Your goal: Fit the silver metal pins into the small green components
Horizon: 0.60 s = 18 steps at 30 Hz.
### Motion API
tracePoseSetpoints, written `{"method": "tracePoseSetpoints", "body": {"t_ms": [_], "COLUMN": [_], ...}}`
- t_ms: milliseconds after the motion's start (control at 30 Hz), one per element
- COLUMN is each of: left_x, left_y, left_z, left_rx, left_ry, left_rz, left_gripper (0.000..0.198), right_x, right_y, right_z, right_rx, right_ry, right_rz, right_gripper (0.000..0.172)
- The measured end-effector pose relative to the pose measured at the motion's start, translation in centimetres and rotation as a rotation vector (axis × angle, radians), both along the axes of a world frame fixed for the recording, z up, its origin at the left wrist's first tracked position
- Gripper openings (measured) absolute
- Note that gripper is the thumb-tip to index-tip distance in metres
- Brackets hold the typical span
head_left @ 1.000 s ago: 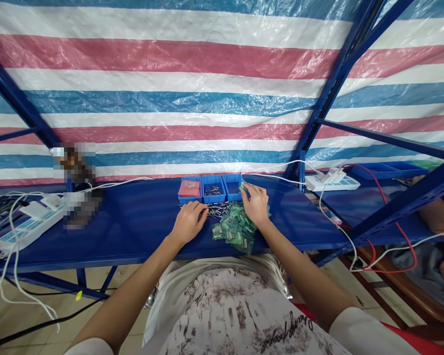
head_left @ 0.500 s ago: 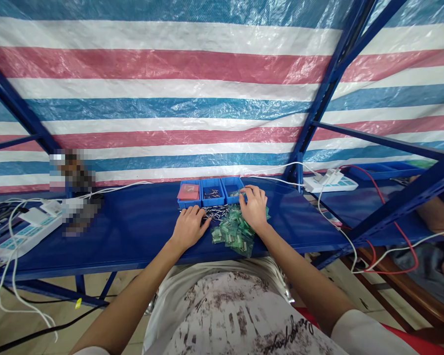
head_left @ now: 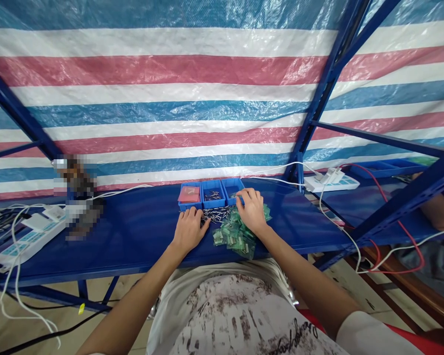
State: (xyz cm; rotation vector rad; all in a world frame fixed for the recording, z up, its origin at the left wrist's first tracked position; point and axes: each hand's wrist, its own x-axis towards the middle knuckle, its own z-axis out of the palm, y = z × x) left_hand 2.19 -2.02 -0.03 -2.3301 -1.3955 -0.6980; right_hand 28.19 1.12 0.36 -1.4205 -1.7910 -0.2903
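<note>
My left hand (head_left: 188, 229) rests on the table in front of the left bin, fingers laid forward and thumb apart. Its thumb is beside a pile of thin dark and silver metal pins (head_left: 216, 214). My right hand (head_left: 252, 212) arches over the front corner of the right blue bin (head_left: 232, 185), fingers a little bent and spread; I see nothing held, though the fingertips' undersides are hidden. Under and beside that palm lies a heap of small green-tinted plastic packets (head_left: 237, 234). The middle bin (head_left: 212, 185) contains some pins, and the left bin (head_left: 189, 205) holds a pink packet (head_left: 189, 194).
A white power strip (head_left: 33, 239) with plugs and cables lies at left, another power strip (head_left: 331, 182) at right. Blue frame posts (head_left: 318, 98) rise behind the blue table (head_left: 140, 236), before a striped tarp (head_left: 177, 69). Another person's arm (head_left: 438, 207) shows at far right.
The view has shifted slightly. My left hand stays by the pins; my right fingers have moved slightly at the right bin's corner.
</note>
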Motion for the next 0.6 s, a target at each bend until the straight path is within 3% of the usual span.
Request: {"method": "tracePoseSetpoints", "body": {"t_ms": [600], "left_x": [0.14], "left_y": [0.21], "left_z": [-0.12], "left_rx": [-0.029], "left_ry": [0.028], "left_rz": [-0.088], "left_gripper": [0.016], "right_x": [-0.16], "right_y": [-0.06], "right_z": [-0.01], "right_rx": [-0.023], "right_ry": [-0.021], "right_rz": [0.008], "right_gripper": [0.024]}}
